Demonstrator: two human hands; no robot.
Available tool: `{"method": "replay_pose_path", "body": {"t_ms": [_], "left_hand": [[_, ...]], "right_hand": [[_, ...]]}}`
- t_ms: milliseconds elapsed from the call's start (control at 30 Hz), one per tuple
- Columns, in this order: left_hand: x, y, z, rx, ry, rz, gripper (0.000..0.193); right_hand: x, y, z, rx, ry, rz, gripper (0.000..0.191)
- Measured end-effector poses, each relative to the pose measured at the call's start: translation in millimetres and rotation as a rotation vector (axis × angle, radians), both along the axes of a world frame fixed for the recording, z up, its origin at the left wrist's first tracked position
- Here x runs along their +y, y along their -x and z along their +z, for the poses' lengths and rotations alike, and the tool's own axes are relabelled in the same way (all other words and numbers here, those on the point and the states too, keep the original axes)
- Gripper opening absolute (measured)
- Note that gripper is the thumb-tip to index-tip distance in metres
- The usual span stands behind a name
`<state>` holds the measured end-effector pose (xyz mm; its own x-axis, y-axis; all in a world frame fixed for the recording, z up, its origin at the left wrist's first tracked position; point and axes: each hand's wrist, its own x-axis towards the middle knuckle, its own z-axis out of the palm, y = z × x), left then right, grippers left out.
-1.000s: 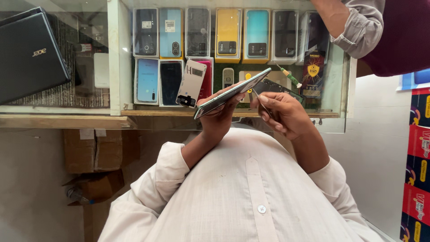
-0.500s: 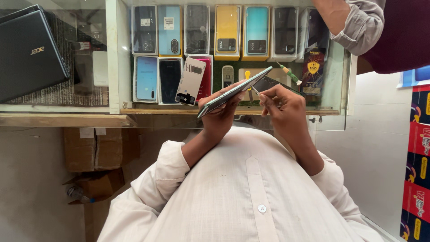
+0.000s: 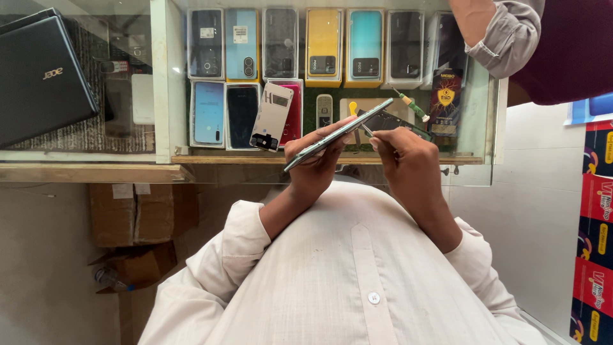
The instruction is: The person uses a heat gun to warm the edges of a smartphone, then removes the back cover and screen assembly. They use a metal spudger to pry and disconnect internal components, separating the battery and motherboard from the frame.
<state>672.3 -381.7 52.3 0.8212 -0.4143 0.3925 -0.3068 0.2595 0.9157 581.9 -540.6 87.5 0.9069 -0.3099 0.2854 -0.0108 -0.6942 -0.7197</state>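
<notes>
My left hand grips a slim smartphone, held edge-on and tilted up to the right above my white shirt. My right hand pinches a thin metal tool whose tip touches the phone's upper edge. A dark phone part lies just behind my right fingers on the glass counter. I cannot tell whether my hand touches it.
The glass counter shows rows of phones; a pale phone back cover and a green-handled screwdriver lie on it. A black laptop sits left. Another person's grey-sleeved arm reaches in top right. Cardboard boxes stand below, coloured boxes right.
My right hand has shifted slightly right and up along the phone, bringing the tool tip to its upper edge. The left hand keeps hold of the phone with little movement.
</notes>
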Motion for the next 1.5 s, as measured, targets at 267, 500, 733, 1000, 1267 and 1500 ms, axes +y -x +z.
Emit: {"method": "replay_pose_path", "body": {"t_ms": [267,500,733,1000,1267,1500], "left_hand": [[0,-4,2,-0.018,0.016,-0.012,0.026],[-2,-4,-10,0.013,0.019,0.0,0.028],[-1,-3,-20,0.072,0.053,-0.017,0.029],[-3,-1,-25,0.112,0.047,0.008,0.028],[-5,1,-44,0.146,0.07,0.022,0.024],[-10,3,-58,0.203,0.077,0.026,0.02]], "right_hand": [[2,-3,6,-0.01,0.1,0.065,0.015],[2,-5,8,-0.092,0.251,0.038,0.015],[-2,-3,-1,-0.074,0.237,0.103,0.024],[-2,-5,-3,-0.026,0.274,0.081,0.024],[-3,-7,-3,0.019,0.204,0.085,0.017],[-3,-9,-4,-0.05,0.149,0.035,0.012]]}}
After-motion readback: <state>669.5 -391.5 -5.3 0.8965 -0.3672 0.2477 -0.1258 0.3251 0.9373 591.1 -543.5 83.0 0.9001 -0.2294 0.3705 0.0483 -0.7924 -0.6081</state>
